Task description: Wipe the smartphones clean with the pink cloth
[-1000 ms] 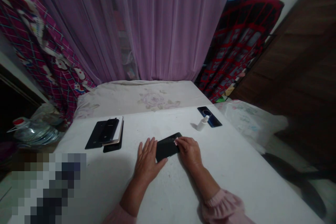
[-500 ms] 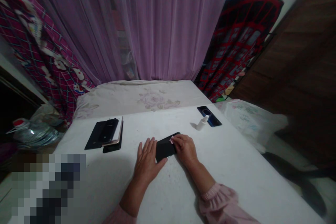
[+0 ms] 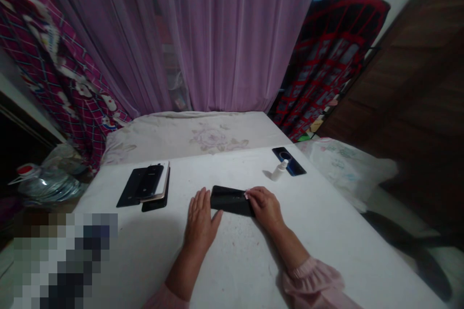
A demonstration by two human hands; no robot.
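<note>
A black smartphone (image 3: 231,201) lies flat on the white surface (image 3: 326,231) — left hand (image 3: 200,217) spread wide just beside it, right hand (image 3: 265,208) narrowed onto its right end (gripping or only pressing, I cannot tell).

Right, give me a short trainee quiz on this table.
1. True or false: the black phone lies flat on the white tabletop, with the right hand at its end.
2. Multiple choice: what stands by the blue-screened phone? A) a mug, B) a small white bottle, C) a pair of scissors.
3. Short answer: which hand is nearer the pile of phones, the left hand or the right?

Key: 1 true; 2 B; 3 the left hand.
</note>
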